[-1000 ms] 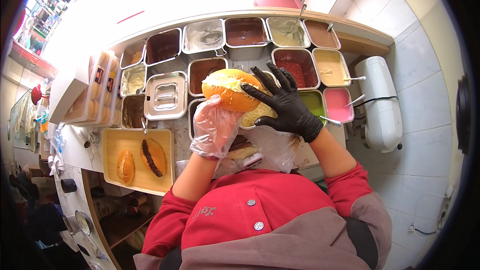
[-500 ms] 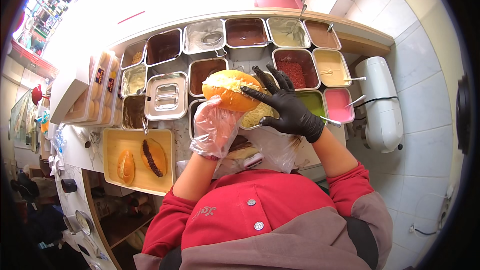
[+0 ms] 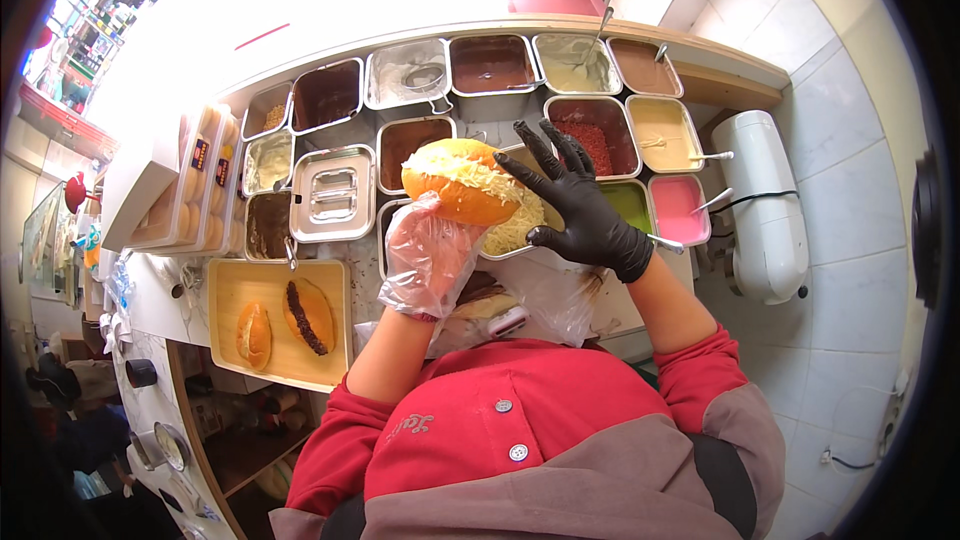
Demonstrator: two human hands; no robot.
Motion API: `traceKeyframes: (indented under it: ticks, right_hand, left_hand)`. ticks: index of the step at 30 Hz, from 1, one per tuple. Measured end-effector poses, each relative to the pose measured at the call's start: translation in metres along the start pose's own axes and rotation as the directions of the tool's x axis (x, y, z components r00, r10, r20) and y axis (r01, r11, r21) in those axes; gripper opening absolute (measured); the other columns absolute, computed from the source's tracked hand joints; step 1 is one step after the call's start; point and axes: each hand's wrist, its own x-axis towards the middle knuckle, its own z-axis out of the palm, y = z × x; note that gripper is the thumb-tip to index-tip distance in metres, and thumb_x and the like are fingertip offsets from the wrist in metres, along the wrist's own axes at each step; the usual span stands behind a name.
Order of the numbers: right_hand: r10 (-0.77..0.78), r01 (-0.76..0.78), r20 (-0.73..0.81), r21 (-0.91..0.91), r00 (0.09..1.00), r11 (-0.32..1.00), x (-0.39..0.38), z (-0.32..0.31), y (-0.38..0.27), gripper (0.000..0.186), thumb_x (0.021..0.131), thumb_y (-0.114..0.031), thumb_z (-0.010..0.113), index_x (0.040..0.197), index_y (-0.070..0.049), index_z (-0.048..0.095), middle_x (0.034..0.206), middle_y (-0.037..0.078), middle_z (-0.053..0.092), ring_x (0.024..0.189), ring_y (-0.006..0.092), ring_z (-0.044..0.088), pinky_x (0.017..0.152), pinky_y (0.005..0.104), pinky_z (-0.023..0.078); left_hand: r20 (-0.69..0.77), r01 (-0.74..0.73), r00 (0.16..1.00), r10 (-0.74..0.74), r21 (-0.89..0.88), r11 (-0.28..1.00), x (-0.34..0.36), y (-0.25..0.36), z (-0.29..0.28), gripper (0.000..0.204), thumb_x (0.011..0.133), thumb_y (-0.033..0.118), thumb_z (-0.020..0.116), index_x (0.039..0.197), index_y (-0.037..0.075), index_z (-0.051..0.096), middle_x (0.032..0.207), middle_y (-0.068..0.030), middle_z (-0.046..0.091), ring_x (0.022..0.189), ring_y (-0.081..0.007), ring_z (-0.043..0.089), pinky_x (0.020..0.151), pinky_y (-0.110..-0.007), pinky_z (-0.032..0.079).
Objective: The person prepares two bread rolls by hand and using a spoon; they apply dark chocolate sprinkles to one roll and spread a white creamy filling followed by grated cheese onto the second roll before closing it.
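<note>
Your left hand (image 3: 428, 258), in clear plastic glove, grasps a bun (image 3: 462, 180) w/ cheese over the tubs; right hand (image 3: 578, 208) open, fingers spread, touching cheese. Bun's likely soft, light; cradle underneath, don't squeeze.

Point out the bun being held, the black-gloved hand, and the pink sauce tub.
bun (image 3: 455, 190), head view, on its orange crust below the shredded cheese.
black-gloved hand (image 3: 585, 210), head view, on the back of the right hand.
pink sauce tub (image 3: 678, 208), head view, on the pink sauce surface.

wooden tray (image 3: 225, 285), lidded steel pan (image 3: 333, 194), white mixer (image 3: 770, 205)
</note>
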Motion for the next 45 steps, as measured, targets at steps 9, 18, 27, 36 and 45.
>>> traceKeyframes:
  ticks: [9,18,27,36,45]
  right_hand:
    - [0.008,-0.01,0.025,0.077,1.0,0.997,-0.001,0.005,-0.004,0.079,0.08,-0.06,0.055,0.146,-0.023,0.031,0.153,0.016,0.018,0.14,0.0391,0.012,0.112,0.049,0.006]
    - [0.009,-0.002,0.042,-0.167,0.999,0.986,0.003,-0.007,-0.021,0.082,0.076,-0.061,0.059,0.145,-0.027,0.032,0.154,0.014,0.017,0.141,0.0388,0.01,0.113,0.0488,0.0]
    - [0.342,-0.164,-0.185,0.612,0.921,0.774,0.014,0.003,0.012,0.033,0.086,-0.019,0.058,0.116,-0.008,0.063,0.109,0.022,0.063,0.098,0.0336,0.063,0.084,0.0326,0.05]
    - [0.304,-0.185,0.576,-0.257,0.759,0.949,0.04,0.079,0.031,0.033,0.063,-0.025,0.081,0.086,-0.004,0.07,0.084,0.018,0.067,0.079,0.0347,0.066,0.074,0.04,0.053]
    - [0.16,-0.088,0.474,-0.171,0.866,0.981,0.042,0.113,0.042,0.022,0.067,-0.02,0.076,0.081,-0.004,0.069,0.081,0.018,0.067,0.077,0.0347,0.066,0.068,0.0421,0.054]
  left_hand:
    - [-0.023,0.0,1.0,-0.001,-0.027,1.0,-0.002,0.001,-0.006,0.05,0.084,0.013,0.053,0.131,0.001,0.041,0.13,-0.0152,0.05,0.123,-0.0296,0.047,0.104,-0.049,0.038]
    - [-0.042,-0.001,0.999,0.0,-0.023,1.0,-0.003,0.002,-0.007,0.049,0.083,0.012,0.053,0.13,0.001,0.043,0.129,-0.0147,0.051,0.122,-0.0293,0.048,0.104,-0.049,0.037]
    - [-0.044,-0.058,0.997,0.056,-0.038,0.998,-0.004,0.015,-0.023,0.051,0.082,0.009,0.052,0.13,-0.001,0.041,0.13,-0.0168,0.049,0.124,-0.0322,0.045,0.106,-0.052,0.033]
    - [-0.056,-0.151,0.987,0.149,-0.04,0.988,-0.004,0.019,-0.029,0.047,0.081,0.005,0.052,0.127,-0.001,0.044,0.127,-0.0164,0.052,0.12,-0.0295,0.048,0.105,-0.047,0.035]
    - [-0.082,-0.152,0.986,0.146,-0.069,0.986,-0.004,0.015,-0.037,0.044,0.081,0.005,0.053,0.124,-0.002,0.047,0.122,-0.0151,0.055,0.116,-0.0287,0.051,0.102,-0.042,0.039]
